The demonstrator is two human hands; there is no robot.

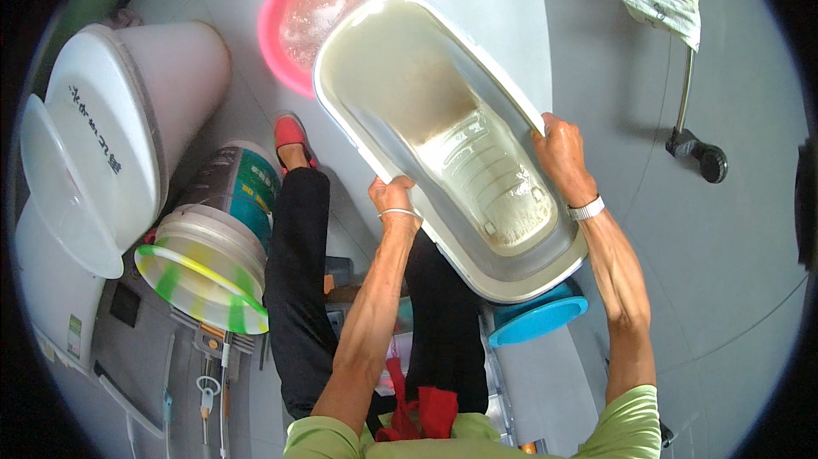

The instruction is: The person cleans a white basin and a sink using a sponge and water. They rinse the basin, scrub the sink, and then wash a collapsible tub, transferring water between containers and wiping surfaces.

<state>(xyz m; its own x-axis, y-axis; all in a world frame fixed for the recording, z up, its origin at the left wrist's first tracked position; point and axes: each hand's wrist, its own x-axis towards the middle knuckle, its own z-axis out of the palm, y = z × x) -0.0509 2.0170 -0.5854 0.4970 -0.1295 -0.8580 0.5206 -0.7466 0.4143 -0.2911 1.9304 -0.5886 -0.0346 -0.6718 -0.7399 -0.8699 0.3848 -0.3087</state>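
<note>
Both of my hands grip a long white-and-grey plastic tub point(505, 289). My left hand point(396, 200) holds its left rim, and my right hand point(562, 152) has the right rim. Murky water point(409, 75) with brown sediment pools in the far half. The near half shows a wet, ridged bottom point(486, 184) with brownish specks. Beyond the tub's far left end, a round pink basin point(271, 43) on the floor holds water with foam or bubbles. The tub's far end covers part of that basin from this angle.
At left stand a large white lidded bin point(185, 69), a translucent basin point(70, 197), a bucket with a teal label point(252, 184) and a green-yellow basin point(192, 280). A blue basin point(540, 325) sits below the tub. A wheeled metal stand point(687, 94) with cloth is at right.
</note>
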